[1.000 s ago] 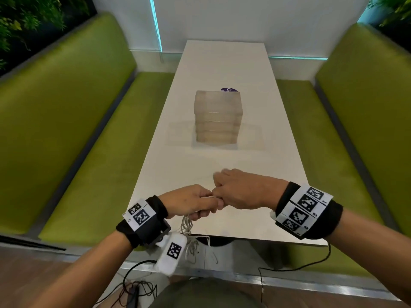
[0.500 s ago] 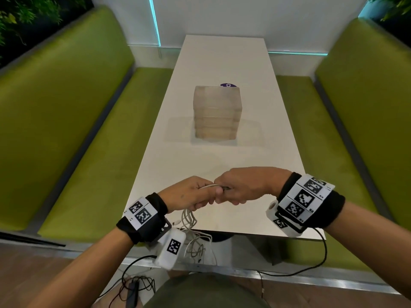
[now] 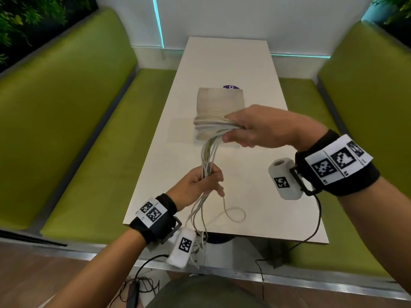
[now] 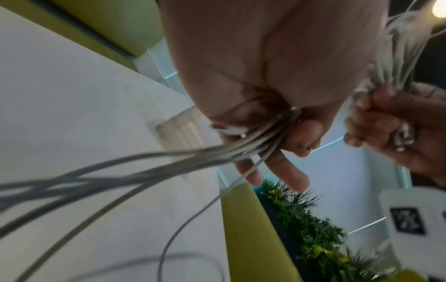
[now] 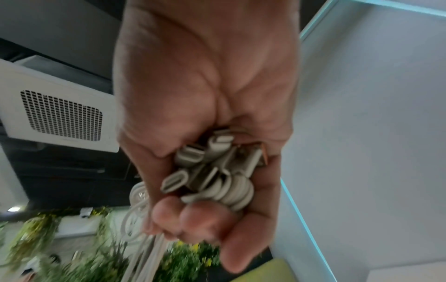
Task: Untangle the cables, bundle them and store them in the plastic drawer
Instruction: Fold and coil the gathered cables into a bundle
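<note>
Several white cables [image 3: 208,152] stretch between my two hands above the white table [image 3: 255,207]. My right hand [image 3: 255,130] is raised in front of the translucent plastic drawer unit [image 3: 219,101] and grips the looped cable ends. In the right wrist view the white plug heads [image 5: 212,171] are bunched in its curled fingers. My left hand [image 3: 200,185] is lower and nearer, curled round the cable strands [image 4: 253,145]. Below it the loose ends hang past the table's near edge, and one strand forms a loop [image 3: 234,215] on the tabletop.
Green padded benches [image 3: 66,130] run along both sides of the table. A purple round sticker [image 3: 231,87] lies behind the drawer unit. Black wires [image 3: 142,283] lie on the floor by my legs. A plant hedge [image 4: 313,229] borders the bench.
My hands were together at the table's near edge; now my right hand has lifted up and away with the cable ends, drawing the strands taut through my left hand.
</note>
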The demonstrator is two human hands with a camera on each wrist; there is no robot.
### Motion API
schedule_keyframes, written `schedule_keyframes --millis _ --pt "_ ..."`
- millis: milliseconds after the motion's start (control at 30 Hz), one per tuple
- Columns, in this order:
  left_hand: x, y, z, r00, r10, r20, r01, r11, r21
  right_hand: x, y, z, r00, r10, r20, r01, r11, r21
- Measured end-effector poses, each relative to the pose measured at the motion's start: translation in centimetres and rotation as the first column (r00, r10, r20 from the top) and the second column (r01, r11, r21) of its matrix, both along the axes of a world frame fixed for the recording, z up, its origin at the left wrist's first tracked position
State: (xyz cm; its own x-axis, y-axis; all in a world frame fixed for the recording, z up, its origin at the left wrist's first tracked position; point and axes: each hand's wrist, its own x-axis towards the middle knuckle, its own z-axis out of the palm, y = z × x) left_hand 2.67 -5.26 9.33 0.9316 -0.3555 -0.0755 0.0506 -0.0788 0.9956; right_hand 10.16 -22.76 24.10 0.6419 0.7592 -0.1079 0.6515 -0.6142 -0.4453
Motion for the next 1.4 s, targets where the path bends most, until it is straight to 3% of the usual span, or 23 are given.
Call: schedule_keyframes --millis 267,400,500,600,700,767,833,967,1033,1067,1133,1167,1300,1400 --pt "0.4 0.1 -1.2 0.999 -0.014 -0.035 0.013 1.0 -0.025 0.6 -0.7 1.3 0.999 -0.023 0.03 0.019 0.991 0.133" --pt "-0.2 0.1 -2.4 0.995 -0.063 -0.08 0.069 0.995 0.073 0.6 -0.6 1.6 0.999 -0.022 0.038 0.014 0.984 0.179" --pt "-0.5 0.2 -2.7 0.991 -0.04 -0.127 0.044 0.999 0.028 0.7 -0.5 1.9 0.998 -0.016 0.059 0.004 0.981 0.191" --pt "-0.4 0.3 -2.1 0.991 -0.115 -0.062 0.122 0.983 0.135 0.7 -0.3 1.4 1.0 -0.006 0.015 0.003 0.984 0.175" --pt "0.0 1.9 -1.0 0.98 -0.18 -0.081 0.197 0.924 0.328 0.5 -0.5 0.7 0.999 -0.006 -0.042 0.011 0.993 0.118" --pt "0.3 3.6 0.2 0.964 -0.213 -0.159 0.265 0.817 0.512 0.2 -0.7 0.3 0.998 -0.02 -0.055 0.024 0.997 0.072" --pt "0.6 5.5 1.6 0.952 -0.16 -0.261 0.297 0.69 0.66 -0.1 -0.9 0.1 0.998 -0.024 -0.06 0.025 0.999 0.025" --pt "1.0 7.4 4.8 0.972 -0.032 -0.234 0.208 0.587 0.782 -0.6 -0.8 0.0 0.997 -0.012 -0.078 0.009 0.999 -0.043" --pt "0.9 7.0 6.4 0.992 -0.048 -0.12 0.123 0.638 0.761 -0.7 -0.6 -0.1 0.997 -0.009 -0.079 0.003 0.997 -0.075" --pt "1.0 6.3 7.2 0.997 -0.07 -0.039 0.078 0.726 0.684 -0.7 -0.4 -0.1 0.997 -0.007 -0.079 0.001 0.997 -0.083" --pt "1.1 4.3 7.8 0.982 -0.143 0.122 0.091 0.929 0.358 -0.7 0.1 -0.1 0.997 0.008 -0.07 -0.014 0.996 -0.089" --pt "1.0 3.2 7.6 0.974 -0.139 0.18 0.099 0.971 0.215 -0.8 0.4 0.0 0.998 0.02 -0.062 -0.026 0.996 -0.086" --pt "0.5 0.5 6.5 0.989 0.032 0.142 -0.035 0.999 0.018 -0.6 0.3 0.0 0.998 0.024 -0.051 -0.027 0.999 -0.047" --pt "0.3 0.8 5.6 0.993 -0.001 0.116 -0.007 0.997 0.072 -0.7 -0.2 -0.5 0.998 0.003 -0.064 -0.004 1.0 -0.019"
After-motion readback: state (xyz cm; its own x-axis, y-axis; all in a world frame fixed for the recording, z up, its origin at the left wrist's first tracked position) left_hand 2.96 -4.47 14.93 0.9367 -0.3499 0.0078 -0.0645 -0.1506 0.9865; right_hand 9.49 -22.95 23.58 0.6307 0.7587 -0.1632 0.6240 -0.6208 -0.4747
